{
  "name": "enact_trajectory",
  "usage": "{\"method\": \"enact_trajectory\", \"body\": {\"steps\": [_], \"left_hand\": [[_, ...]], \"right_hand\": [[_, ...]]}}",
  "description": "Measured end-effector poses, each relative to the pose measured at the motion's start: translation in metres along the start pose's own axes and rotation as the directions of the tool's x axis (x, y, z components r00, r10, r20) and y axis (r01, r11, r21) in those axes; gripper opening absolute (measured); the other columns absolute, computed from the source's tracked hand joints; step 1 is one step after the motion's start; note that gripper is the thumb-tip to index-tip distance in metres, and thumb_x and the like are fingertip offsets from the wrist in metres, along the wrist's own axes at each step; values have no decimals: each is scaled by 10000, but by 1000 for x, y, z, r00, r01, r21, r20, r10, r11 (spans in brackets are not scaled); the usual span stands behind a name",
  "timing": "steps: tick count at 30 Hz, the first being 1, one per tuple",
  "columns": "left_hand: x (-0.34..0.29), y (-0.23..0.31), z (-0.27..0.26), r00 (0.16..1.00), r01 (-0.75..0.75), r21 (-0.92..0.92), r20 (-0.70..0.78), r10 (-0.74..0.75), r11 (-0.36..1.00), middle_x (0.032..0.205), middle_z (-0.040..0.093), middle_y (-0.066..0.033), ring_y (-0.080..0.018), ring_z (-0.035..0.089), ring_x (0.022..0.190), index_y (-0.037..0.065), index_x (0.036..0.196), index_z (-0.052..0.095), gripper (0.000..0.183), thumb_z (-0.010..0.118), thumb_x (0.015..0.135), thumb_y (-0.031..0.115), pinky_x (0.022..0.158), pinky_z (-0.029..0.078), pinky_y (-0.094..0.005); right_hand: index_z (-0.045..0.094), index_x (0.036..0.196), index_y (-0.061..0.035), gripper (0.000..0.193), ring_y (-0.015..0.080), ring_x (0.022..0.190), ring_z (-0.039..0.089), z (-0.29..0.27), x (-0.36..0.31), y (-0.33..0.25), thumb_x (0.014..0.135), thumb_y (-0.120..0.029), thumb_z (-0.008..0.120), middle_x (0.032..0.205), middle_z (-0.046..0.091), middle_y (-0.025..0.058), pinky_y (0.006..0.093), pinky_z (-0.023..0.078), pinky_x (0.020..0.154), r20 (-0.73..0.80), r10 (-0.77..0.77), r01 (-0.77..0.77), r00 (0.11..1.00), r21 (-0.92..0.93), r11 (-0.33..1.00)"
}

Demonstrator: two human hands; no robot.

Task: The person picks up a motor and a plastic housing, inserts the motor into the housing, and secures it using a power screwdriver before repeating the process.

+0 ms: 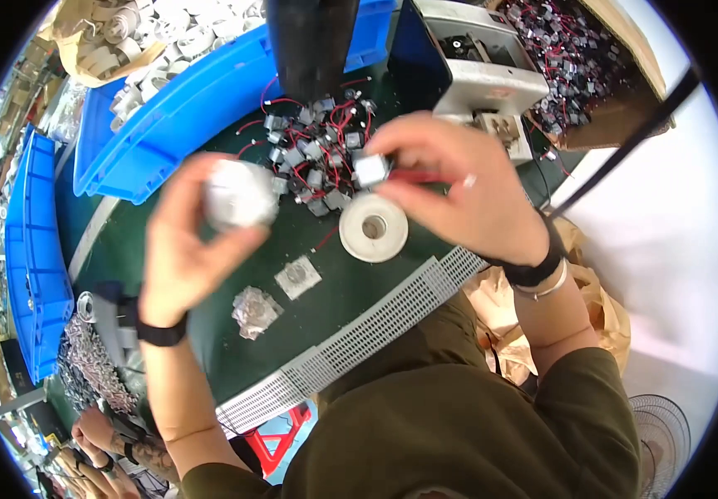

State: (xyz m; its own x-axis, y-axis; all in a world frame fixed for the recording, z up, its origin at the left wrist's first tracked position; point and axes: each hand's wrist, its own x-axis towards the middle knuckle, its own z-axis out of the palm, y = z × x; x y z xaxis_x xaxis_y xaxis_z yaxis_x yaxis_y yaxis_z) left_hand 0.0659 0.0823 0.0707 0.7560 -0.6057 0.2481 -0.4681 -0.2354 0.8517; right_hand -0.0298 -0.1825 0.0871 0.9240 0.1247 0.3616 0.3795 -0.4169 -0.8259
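Green table (pixel 209 241) edge (grille (pixel 359 337)) near

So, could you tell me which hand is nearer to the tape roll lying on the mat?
Right. The right hand hovers just above the tape roll; the left hand is farther off to its left.

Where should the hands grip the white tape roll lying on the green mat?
Probably by its outer rim, from above: the white tape roll lies flat with its hole facing up, just under the right hand, and its near side is free.
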Motion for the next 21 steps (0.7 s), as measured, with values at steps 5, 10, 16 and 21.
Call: {"method": "enact_trajectory", "body": {"steps": [5,10,16,21], "left_hand": [[13,15,96,941,-264,38,229,249,964,1097,577,-157,-344,543,1050,35,1141,551,576,786,618,96,899,444,-404],[1,17,110,941,-339,333,149,305,880,991,575,-137,-342,551,925,17,1071,549,558,814,603,166,781,455,-415],[-7,9,138,924,-226,490,-166,344,842,918,550,-126,-326,545,836,11,996,538,596,854,558,261,721,441,-406],[-8,22,125,946,-214,468,-119,301,857,993,553,-148,-342,535,906,10,1091,517,677,850,557,259,786,429,-418]], "right_hand": [[579,1067,20,283,144,983,591,-11,-13,10,795,61,642,1120,548,86,258,509,831,-28,-36,37,999,31,999],[610,1068,-14,288,130,907,591,-17,-33,13,787,16,667,1051,574,66,260,506,787,11,14,-14,1000,-30,999],[603,970,-30,262,178,744,593,0,-29,20,731,-56,706,911,613,71,272,494,681,90,-45,62,995,-200,978],[612,974,-29,260,194,758,590,-8,-24,15,726,-9,688,917,607,81,282,484,679,55,-85,93,995,-176,980]]}}
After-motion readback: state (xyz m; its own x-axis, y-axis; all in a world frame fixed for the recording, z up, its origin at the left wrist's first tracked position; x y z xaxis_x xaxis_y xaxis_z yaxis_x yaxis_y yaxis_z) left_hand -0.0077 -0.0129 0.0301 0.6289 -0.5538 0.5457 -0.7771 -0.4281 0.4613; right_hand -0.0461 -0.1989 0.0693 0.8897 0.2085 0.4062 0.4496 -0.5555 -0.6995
